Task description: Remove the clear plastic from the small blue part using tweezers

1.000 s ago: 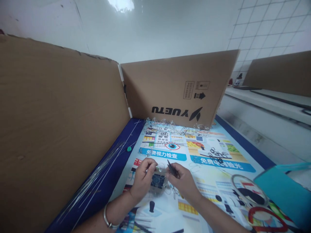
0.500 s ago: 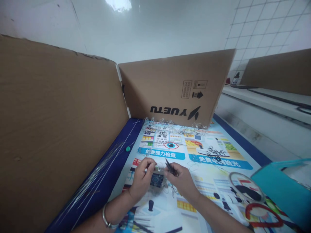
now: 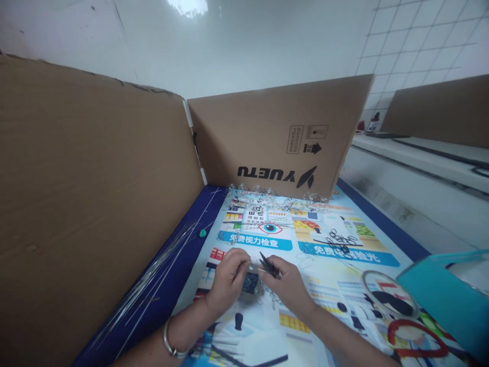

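The left hand (image 3: 229,279) is closed to a narrow pinch, thumb against forefinger, on the end of a fine, pale strand (image 3: 256,268) that spans the small gap to the right hand's fingertips; how it is made is too small to tell. The right hand (image 3: 288,283) is curled around a black pointed tool (image 3: 270,266), its tip angled up and toward the left hand; whether its blades are apart cannot be told. Just below the gap between the hands shows a dark blue rectangle (image 3: 251,283), partly hidden by the left fingers. Loose thin wire (image 3: 274,299) lies just beneath the right hand. Left of the left hand runs a bundle of long wires (image 3: 151,278), with a green lump (image 3: 202,233) beyond that hand. Dark wire loops (image 3: 341,243) lie beyond and right of the right hand; farther right stands a turquoise bag (image 3: 446,300).
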A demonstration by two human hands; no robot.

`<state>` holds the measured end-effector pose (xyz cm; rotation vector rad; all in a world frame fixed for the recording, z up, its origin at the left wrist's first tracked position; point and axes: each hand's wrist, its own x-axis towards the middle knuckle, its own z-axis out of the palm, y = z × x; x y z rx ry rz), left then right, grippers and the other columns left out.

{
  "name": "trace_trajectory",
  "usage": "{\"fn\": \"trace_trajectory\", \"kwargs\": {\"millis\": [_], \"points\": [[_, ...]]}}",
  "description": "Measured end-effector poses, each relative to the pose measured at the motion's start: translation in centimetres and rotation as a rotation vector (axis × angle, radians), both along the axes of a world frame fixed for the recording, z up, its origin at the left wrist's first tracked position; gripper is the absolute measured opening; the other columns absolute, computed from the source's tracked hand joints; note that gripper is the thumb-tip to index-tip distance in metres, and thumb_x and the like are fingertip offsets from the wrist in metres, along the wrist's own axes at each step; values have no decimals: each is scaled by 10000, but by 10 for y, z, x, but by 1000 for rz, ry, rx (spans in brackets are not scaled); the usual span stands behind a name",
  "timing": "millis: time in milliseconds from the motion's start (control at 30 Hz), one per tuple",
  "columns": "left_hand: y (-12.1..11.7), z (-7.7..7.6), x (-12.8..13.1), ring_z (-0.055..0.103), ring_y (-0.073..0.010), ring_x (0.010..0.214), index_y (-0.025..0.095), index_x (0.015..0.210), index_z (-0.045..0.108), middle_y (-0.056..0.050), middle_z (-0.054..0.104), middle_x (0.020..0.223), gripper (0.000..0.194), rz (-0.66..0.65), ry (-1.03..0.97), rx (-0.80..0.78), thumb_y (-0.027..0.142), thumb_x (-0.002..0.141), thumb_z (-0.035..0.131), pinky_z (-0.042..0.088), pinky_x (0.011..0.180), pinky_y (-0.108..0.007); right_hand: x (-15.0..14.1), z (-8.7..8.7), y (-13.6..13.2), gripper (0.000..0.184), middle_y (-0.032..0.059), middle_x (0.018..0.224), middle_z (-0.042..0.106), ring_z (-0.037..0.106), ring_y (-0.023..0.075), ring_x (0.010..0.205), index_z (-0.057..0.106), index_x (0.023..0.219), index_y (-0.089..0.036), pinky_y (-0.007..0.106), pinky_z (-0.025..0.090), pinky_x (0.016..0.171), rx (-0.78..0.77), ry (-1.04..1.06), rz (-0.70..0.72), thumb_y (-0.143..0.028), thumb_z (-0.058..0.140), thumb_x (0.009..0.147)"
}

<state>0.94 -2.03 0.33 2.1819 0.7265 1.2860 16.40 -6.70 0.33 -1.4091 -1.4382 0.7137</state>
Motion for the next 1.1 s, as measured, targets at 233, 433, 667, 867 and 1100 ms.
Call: {"fn": "trace_trajectory", "kwargs": {"millis": [233,433,667,867,1100], "points": [[2,-2,-1,512,-160,820,170,815,531,-54,547,833,132,-92,31,-13,126,838,409,413,738,-290,1,-2,1,149,-46,566,398,362,94,548,499,611,-171,202,315,508,8,-29,-5,-297,538,681],[-1,-2,-1,527,-153,817,173,827,515,-47,561,852,139,-41,3,-161,173,865,382,411,735,-270,1,-2,2,146,-35,576,446,386,98,556,552,651,-162,205,327,514,-22,-13,-12,-303,540,686],[-3,-2,-1,523,-130,693,174,854,521,-23,558,778,171,-27,39,-262,216,884,358,414,650,-242,2,-5,3,197,-15,627,540,446,114,588,618,727,-154,214,354,538,-52,20,19,-339,552,708],[-1,-1,-1,525,-137,707,172,855,519,-34,565,800,178,2,9,-253,231,885,354,421,654,-252,13,-7,6,295,38,856,613,535,171,780,619,919,-185,261,409,683,85,-109,51,-420,508,779],[2,-5,-3,535,-147,702,177,882,532,-42,574,797,179,72,13,-169,211,879,357,437,662,-266,22,18,3,258,50,760,584,504,172,753,588,1004,-216,291,313,676,417,-930,-26,-374,493,823]]}}
